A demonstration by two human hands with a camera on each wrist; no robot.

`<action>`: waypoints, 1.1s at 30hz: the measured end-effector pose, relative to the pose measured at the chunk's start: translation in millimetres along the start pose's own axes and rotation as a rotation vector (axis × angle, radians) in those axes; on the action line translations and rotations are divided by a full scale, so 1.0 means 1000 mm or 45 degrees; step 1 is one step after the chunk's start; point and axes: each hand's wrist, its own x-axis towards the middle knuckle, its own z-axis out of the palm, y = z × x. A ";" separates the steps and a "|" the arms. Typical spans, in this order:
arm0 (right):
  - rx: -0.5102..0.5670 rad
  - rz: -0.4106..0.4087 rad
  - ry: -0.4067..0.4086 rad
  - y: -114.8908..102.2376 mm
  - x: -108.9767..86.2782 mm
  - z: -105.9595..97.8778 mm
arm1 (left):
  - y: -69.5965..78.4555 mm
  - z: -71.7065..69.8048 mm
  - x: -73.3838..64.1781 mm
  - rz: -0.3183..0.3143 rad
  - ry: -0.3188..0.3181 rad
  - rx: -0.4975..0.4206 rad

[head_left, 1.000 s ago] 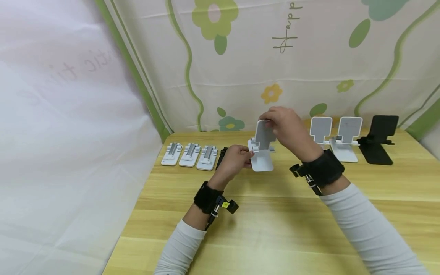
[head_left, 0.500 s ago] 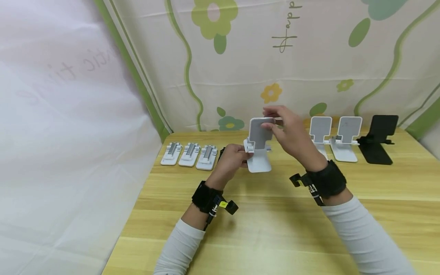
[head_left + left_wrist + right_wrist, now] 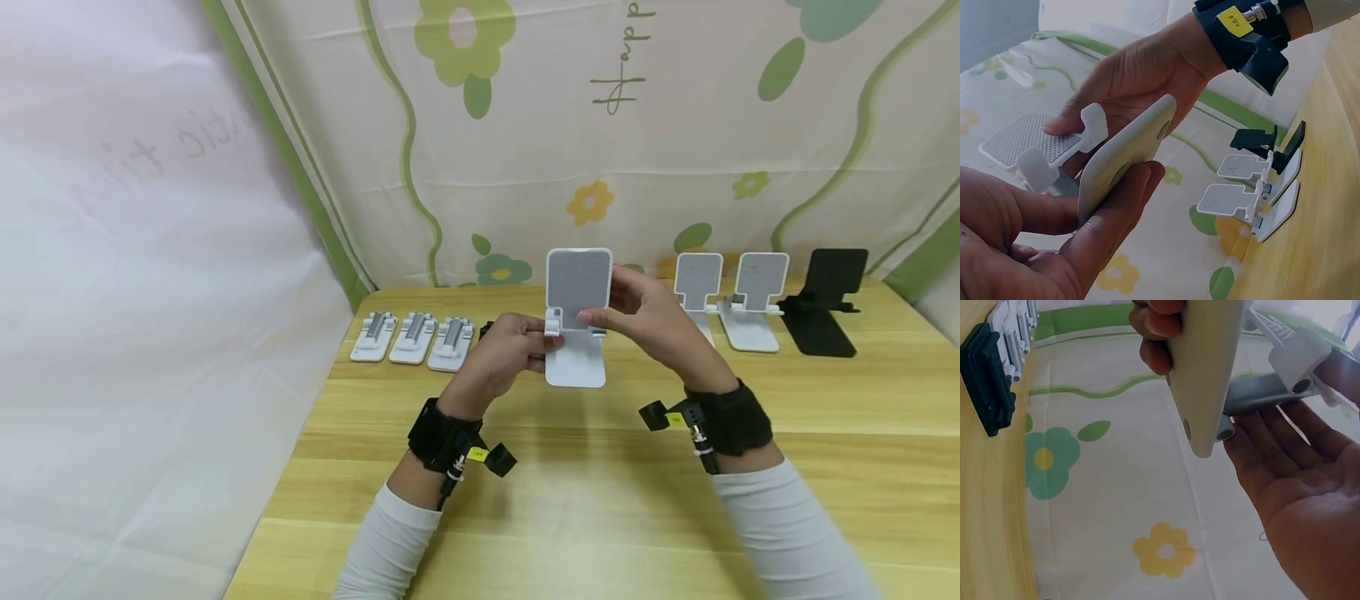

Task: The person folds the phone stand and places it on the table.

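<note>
A white folding phone stand (image 3: pixel 577 279) with a grey ribbed pad is held over the wooden table, its plate raised and facing the head camera. My left hand (image 3: pixel 504 354) grips the base from the left, thumb on one face and fingers on the underside, as the left wrist view shows on the base (image 3: pixel 1129 162). From the right, my right hand (image 3: pixel 656 321) pinches the plate's lower part, thumb on the pad and fingers behind it. In the right wrist view, those fingers lie along the grey hinge arm (image 3: pixel 1260 390).
Left of my hands, three folded white phone stands (image 3: pixel 412 337) lie in a row, with a black one (image 3: pixel 486 329) mostly behind my left hand. At right stand two unfolded white stands (image 3: pixel 762 283) and a black one (image 3: pixel 836 279). A flowered curtain (image 3: pixel 525 167) hangs behind the table.
The stand has turned to face the head camera and come slightly nearer. My right hand has slid from the plate's top edge down to its lower right side; my left keeps its hold.
</note>
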 end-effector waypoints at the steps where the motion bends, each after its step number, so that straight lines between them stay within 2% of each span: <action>1: -0.003 -0.004 0.003 0.000 -0.001 0.000 | 0.000 0.000 0.000 -0.002 -0.002 0.007; 8: -0.087 -0.054 0.036 0.001 0.001 0.002 | 0.001 0.000 -0.003 0.005 0.012 0.029; 21: -0.141 -0.206 0.137 0.001 -0.003 0.005 | 0.003 0.002 -0.004 0.020 0.000 0.038; 33: -0.274 -0.388 0.337 0.008 0.002 0.011 | 0.003 0.007 -0.004 -0.014 -0.072 0.008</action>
